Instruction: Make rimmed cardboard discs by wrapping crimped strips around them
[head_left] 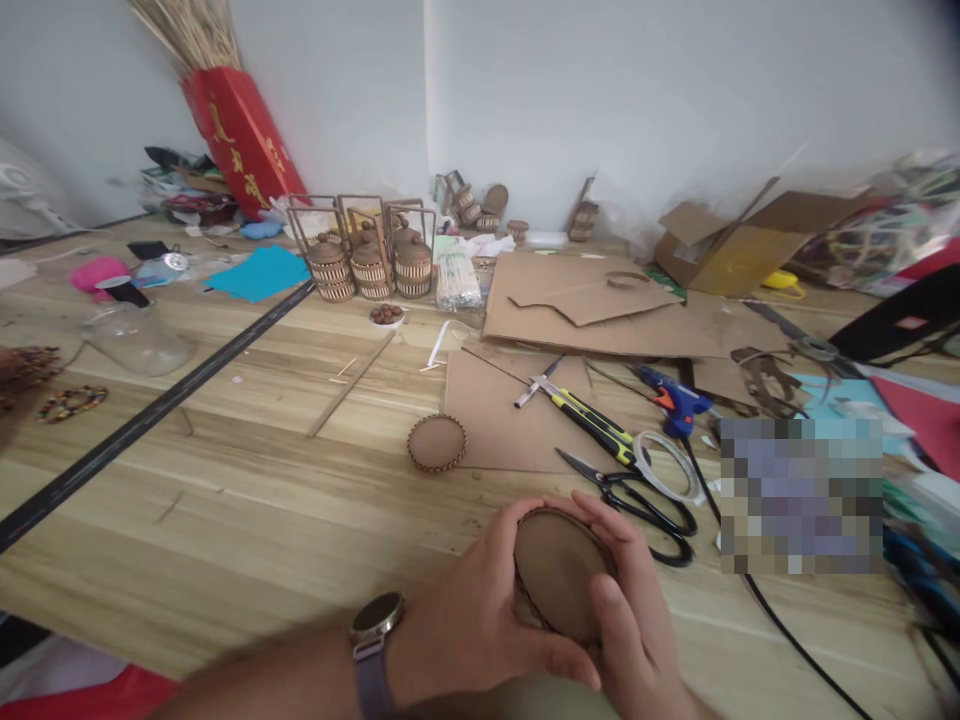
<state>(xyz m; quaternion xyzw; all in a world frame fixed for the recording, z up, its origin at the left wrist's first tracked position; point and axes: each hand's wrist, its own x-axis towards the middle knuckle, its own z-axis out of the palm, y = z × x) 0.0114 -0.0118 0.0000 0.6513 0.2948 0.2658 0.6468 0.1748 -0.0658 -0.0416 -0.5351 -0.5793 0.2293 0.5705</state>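
Between my two hands is a round cardboard disc with a dark edging (pixel 564 570), tilted so its flat face shows. My left hand (pixel 495 600), with a watch on the wrist, wraps round its left side. On the right side my right hand (pixel 630 590) curls round the rim, its thumb at the disc's edge. A similar round cardboard piece with a beaded-looking rim (pixel 437 443) lies flat on the table beyond my hands. Black-handled scissors (pixel 637 500) lie just past my right hand, close to a yellow and black utility knife (pixel 592 418).
Cardboard sheets (pixel 570 300), a blue glue gun (pixel 675 398) and a tape roll (pixel 667 465) lie ahead and right. Several small lidded baskets with handles (pixel 371 262) stand behind a bowl of brown beads (pixel 386 315). A black cable (pixel 780 610) runs along the right.
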